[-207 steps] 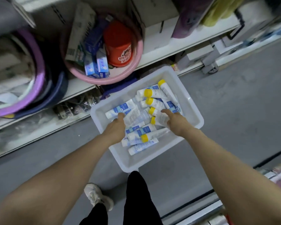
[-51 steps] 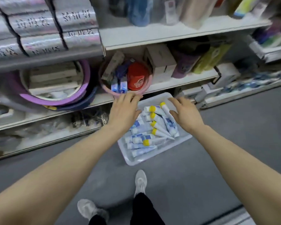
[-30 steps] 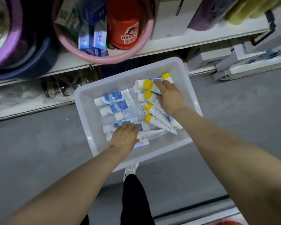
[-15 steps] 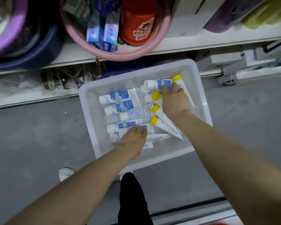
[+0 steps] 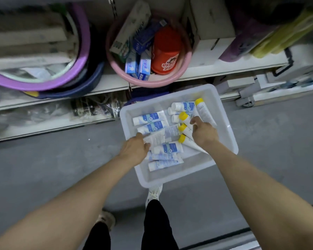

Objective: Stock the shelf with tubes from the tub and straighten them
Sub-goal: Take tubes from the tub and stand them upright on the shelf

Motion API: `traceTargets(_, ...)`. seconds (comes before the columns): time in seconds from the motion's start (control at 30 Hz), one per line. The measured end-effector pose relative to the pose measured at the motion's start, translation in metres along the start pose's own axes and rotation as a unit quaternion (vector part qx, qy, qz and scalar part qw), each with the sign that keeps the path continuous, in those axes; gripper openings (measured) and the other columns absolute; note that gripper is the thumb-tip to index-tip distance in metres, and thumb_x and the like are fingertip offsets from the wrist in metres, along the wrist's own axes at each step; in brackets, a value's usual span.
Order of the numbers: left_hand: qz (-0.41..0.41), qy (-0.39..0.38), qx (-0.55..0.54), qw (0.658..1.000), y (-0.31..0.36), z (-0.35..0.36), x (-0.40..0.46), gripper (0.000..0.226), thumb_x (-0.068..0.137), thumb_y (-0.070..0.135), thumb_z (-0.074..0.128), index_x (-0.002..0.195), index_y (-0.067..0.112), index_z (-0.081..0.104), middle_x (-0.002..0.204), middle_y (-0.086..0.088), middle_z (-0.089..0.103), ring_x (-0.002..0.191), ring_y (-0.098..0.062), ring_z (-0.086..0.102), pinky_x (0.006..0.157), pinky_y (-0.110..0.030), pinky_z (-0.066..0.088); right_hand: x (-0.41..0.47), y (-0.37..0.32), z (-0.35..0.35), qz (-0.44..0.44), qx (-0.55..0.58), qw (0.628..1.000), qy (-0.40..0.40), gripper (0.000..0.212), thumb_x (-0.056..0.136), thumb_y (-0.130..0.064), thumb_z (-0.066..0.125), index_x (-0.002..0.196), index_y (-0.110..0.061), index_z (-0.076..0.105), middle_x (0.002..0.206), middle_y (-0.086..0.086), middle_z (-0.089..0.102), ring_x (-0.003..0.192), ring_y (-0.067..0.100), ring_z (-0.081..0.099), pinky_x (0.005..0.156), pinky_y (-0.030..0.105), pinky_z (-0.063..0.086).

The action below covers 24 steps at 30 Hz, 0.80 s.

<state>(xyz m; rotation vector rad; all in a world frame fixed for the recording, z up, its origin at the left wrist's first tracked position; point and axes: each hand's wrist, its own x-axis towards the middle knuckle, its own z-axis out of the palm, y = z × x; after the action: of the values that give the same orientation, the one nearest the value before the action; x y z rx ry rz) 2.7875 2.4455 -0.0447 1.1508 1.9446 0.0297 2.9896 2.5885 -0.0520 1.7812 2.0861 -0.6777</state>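
A white plastic tub point(image 5: 229, 141) stands on the grey floor below the shelf. It holds several white tubes, some with blue labels point(image 5: 149, 118) and some with yellow caps point(image 5: 183, 115). My left hand point(image 5: 135, 150) reaches in from the left and pinches the flat end of a tube point(image 5: 156, 138) lying label down in the middle. My right hand point(image 5: 204, 131) is over the right side, fingers curled round a yellow-capped tube point(image 5: 203, 112) that points toward the far wall. Both palms are hidden.
The low white shelf point(image 5: 215, 69) carries a pink basin point(image 5: 170, 78) with toothpaste boxes and a red cup, purple and blue basins point(image 5: 43, 85) to the left, and a cardboard box point(image 5: 210, 29). My shoe point(image 5: 154, 193) touches the tub's near edge.
My left hand has moved from the near tubes up to the middle tube. My right hand has slid back a little along the yellow-capped tubes. Earlier both hands were lifted toward the shelf, holding nothing.
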Motion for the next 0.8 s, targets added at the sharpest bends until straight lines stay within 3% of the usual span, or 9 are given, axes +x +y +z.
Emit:
traceTargets(0.17,-0.002,0.059,-0.033,0.998,-0.024,-0.059,-0.049,0.037,0.099,0.031,0.041,0.133,0.018,0.039,0.125,-0.016,0.059,0.109,-0.036,0.057,0.089,-0.038,0.045,-0.064,-0.067,-0.035,-0.1,0.087,0.99,0.047,0.038,0.092,-0.01,0.042,0.126,-0.027,0.047,0.099,0.018,0.053,0.081,0.037,0.056,0.07,0.037,0.041)
traceTargets(0.3,0.02,0.149,-0.047,0.988,-0.048,-0.121,-0.1,0.037,0.097,0.023,0.045,0.133,0.018,0.039,0.125,-0.016,0.06,0.109,-0.038,0.057,0.083,-0.039,0.041,-0.121,-0.131,-0.071,-0.16,0.135,0.973,0.095,0.041,0.088,-0.005,0.042,0.122,-0.028,0.049,0.105,0.014,0.047,0.076,0.034,0.053,0.067,0.035,0.041)
traceTargets(0.4,0.058,0.206,-0.085,0.973,-0.072,-0.167,-0.143,0.041,0.095,0.014,0.044,0.134,0.025,0.034,0.125,-0.014,0.059,0.107,-0.039,0.057,0.079,-0.038,0.038,-0.16,-0.18,-0.092,-0.204,0.143,0.959,0.137,0.044,0.088,-0.006,0.042,0.123,-0.029,0.051,0.113,0.011,0.044,0.081,0.032,0.053,0.068,0.033,0.039)
traceTargets(0.53,0.103,0.26,-0.088,0.956,-0.11,-0.22,-0.196,0.048,0.094,0.011,0.036,0.127,0.045,0.039,0.128,-0.006,0.054,0.112,-0.031,0.052,0.087,-0.037,0.04,-0.201,-0.247,-0.12,-0.264,0.132,0.936,0.193,0.043,0.087,-0.007,0.043,0.125,-0.025,0.053,0.112,0.012,0.044,0.088,0.033,0.052,0.07,0.029,0.032)
traceTargets(0.63,0.107,0.315,-0.093,0.938,-0.137,-0.26,-0.234,0.048,0.093,0.012,0.035,0.122,0.048,0.046,0.131,-0.004,0.055,0.115,-0.029,0.051,0.09,-0.038,0.041,-0.23,-0.297,-0.14,-0.31,0.139,0.913,0.226,0.041,0.087,-0.009,0.043,0.123,-0.026,0.053,0.108,0.011,0.044,0.083,0.035,0.054,0.072,0.03,0.038)
traceTargets(0.8,0.126,0.409,-0.11,0.897,-0.179,-0.317,-0.299,0.043,0.092,0.014,0.05,0.127,0.038,0.056,0.105,-0.011,0.069,0.096,-0.035,0.059,0.083,-0.038,0.046,-0.276,-0.379,-0.167,-0.411,0.116,0.853,0.298,0.029,0.096,-0.018,0.042,0.122,-0.023,0.055,0.103,0.009,0.052,0.093,0.03,0.052,0.074,0.035,0.038)
